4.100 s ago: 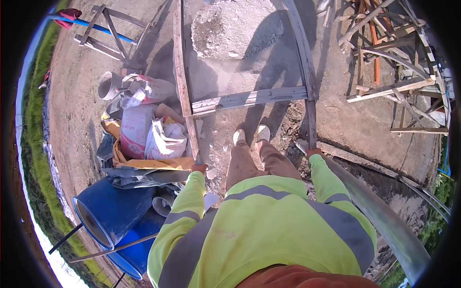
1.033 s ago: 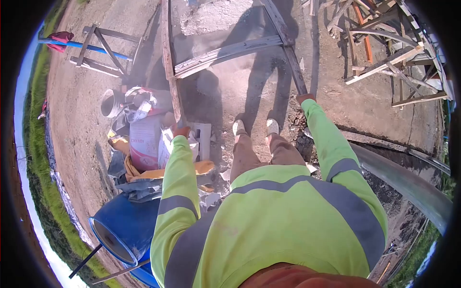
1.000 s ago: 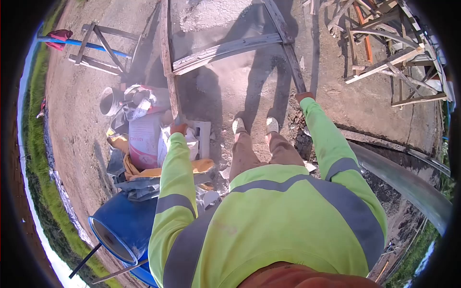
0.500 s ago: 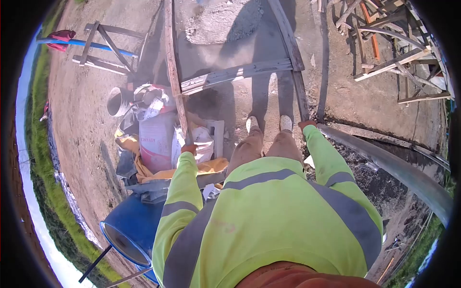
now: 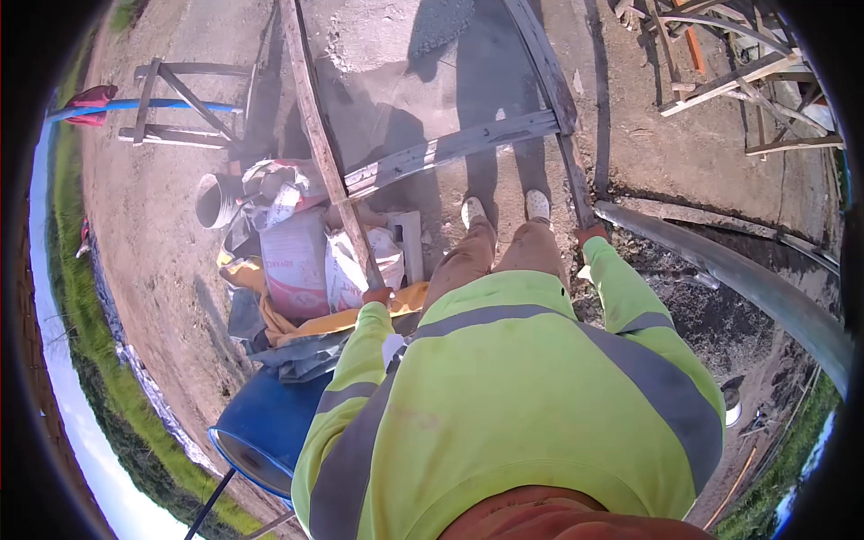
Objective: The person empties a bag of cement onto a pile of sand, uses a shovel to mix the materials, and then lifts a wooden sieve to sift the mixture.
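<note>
Long grey weathered wooden screen frame (image 5: 450,148) runs from the feet out to 12 o'clock. Blue plastic barrel (image 5: 270,432) at 7, pink and white paper sacks (image 5: 297,261) at 10. Left hand (image 5: 378,295) grip clenched on the left rail end, right hand (image 5: 591,234) clenched on the right rail end. Likely handles best with both grips even, frame level, feet clear of the crossbar

frame (image 5: 450,148) ahead of feet (image 5: 470,211), bags (image 5: 295,265) left of frame, barrel (image 5: 270,427) behind bags, pipe (image 5: 720,268) on rt
</note>
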